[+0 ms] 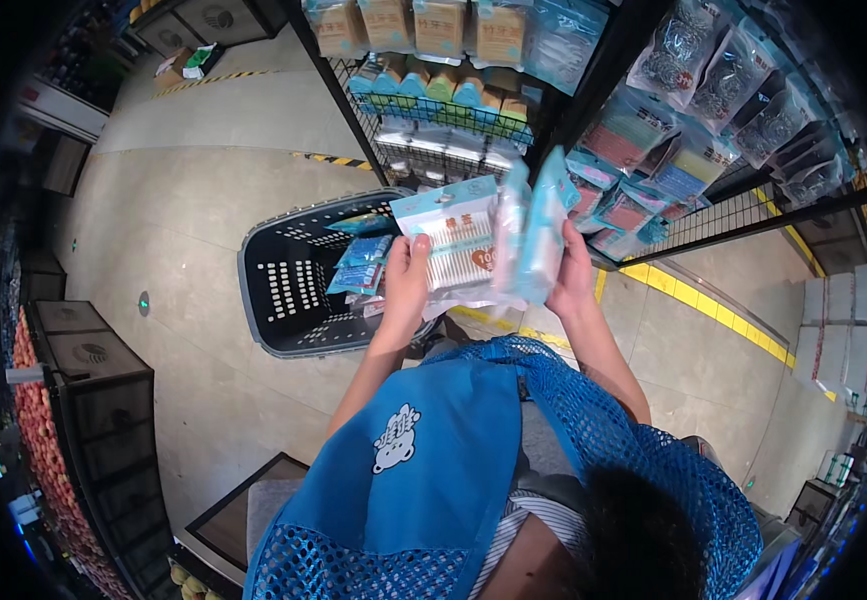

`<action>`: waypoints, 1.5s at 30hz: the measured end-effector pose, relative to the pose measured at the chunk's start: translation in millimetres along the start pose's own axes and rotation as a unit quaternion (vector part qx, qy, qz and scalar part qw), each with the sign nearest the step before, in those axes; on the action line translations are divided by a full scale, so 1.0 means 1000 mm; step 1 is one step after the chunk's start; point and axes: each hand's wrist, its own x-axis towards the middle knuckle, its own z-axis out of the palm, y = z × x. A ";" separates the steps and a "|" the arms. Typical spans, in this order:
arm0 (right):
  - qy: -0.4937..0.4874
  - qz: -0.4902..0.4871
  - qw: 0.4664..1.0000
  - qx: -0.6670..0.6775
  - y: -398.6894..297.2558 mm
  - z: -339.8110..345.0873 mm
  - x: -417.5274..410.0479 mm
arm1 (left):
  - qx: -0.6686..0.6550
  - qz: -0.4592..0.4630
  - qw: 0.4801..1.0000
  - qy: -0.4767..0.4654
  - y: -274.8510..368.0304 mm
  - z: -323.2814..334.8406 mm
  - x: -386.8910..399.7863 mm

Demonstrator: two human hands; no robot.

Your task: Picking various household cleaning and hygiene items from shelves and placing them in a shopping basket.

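Several clear-and-blue plastic packs are spread between my two hands, above the floor and in front of the shelving. My left hand (406, 281) grips the left edge of a cotton swab pack (460, 244), its thumb on the front. The white swabs show through its window. My right hand (574, 274) holds a bag with a blue header (546, 229), turned nearly edge-on, so its contents are unclear. Blurred packs stand between the two. Just left of my left hand is a dark shopping basket (283, 296) holding blue packets (362, 264).
A black wire rack (441, 111) ahead carries packs of wooden sticks (437, 30). The adjoining rack at right holds steel-wool scourers (677, 56) and bagged cleaning cloths (632, 131). Yellow tape (703, 304) marks the floor. A dark produce stand (107, 420) is at left, stacked boxes (842, 330) at right.
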 end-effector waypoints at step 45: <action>0.148 0.282 0.941 -0.116 0.125 -0.083 0.120 | 0.693 0.024 0.719 0.052 -0.102 -0.224 0.142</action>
